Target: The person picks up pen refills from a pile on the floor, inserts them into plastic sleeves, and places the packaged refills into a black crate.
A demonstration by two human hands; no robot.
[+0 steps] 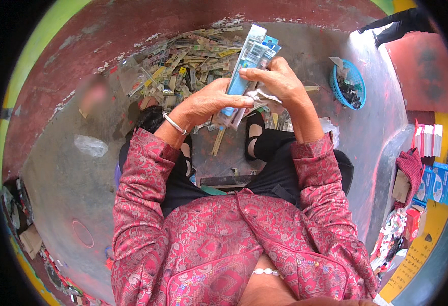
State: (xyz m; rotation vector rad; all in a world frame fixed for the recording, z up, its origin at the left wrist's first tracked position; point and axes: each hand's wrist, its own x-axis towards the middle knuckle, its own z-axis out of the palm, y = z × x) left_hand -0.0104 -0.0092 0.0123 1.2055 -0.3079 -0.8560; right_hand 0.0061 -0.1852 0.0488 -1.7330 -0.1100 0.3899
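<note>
In front of me, above the floor, both my hands grip a bundle of slim clear-and-blue plastic packets (240,81) that stands tilted, its top leaning slightly right. My left hand (206,102), with a pale bangle at the wrist, holds the lower left side, thumb laid across the packets. From the right, my right hand (281,81) presses its thumb on the front while its other fingers are partly hidden behind. Crumpled whitish plastic (265,97) shows below the right hand. Beyond my hands, a wide heap of similar slim packets (183,64) spreads over the floor.
To the right stands a blue plastic basket (361,81) with dark items inside. A crumpled clear bag (91,146) lies at the left. Blue boxes (441,183) and a red checked cloth (410,171) sit at the right edge. Another person's dark-clothed leg (397,25) shows at the far right.
</note>
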